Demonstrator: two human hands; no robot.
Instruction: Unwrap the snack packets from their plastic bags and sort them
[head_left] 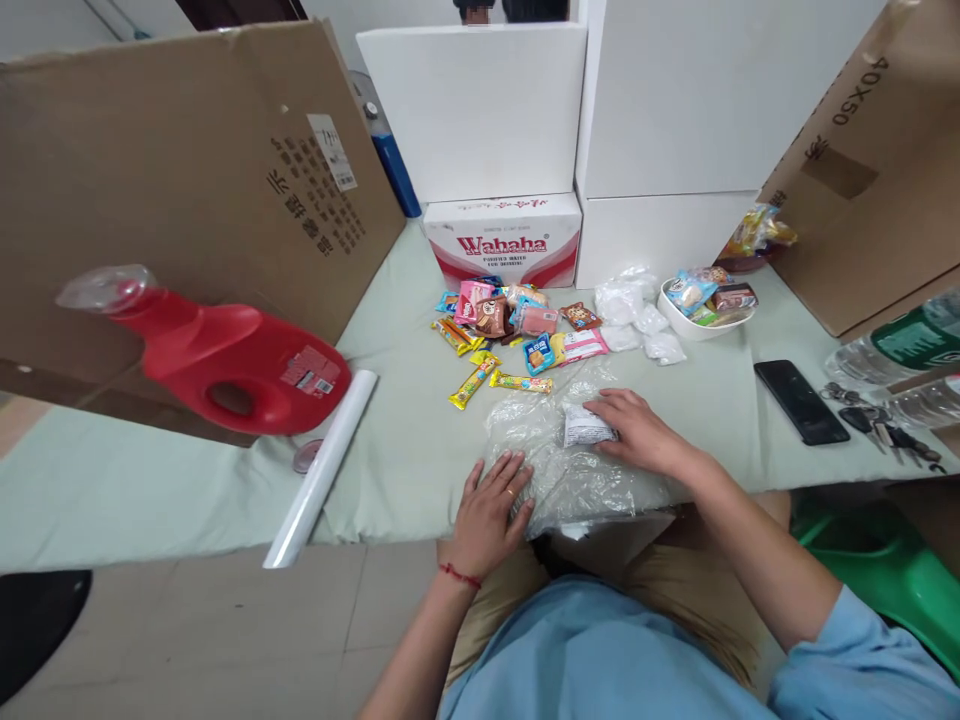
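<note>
A crinkled sheet of clear plastic (555,480), perhaps bubble wrap, lies at the front edge of the table before me. My left hand (491,505) rests flat on its left part, fingers stretched out. On the sheet sits a small whitish packet (585,427) with fine dark print. My right hand (641,432) holds this packet from the right, thumb on the near side and fingers over the far side. Just beyond are a yellow snack bar (520,383), another yellow bar (474,381) and a pile of wrapped snacks (495,315).
A white bowl of snacks (709,325) stands beside crumpled clear bags (630,310). Left are a red jug (240,360) and a white roll (322,470). Right lie a phone (801,402), keys (881,425) and bottles (911,340). A Wahaha box (502,245) stands behind.
</note>
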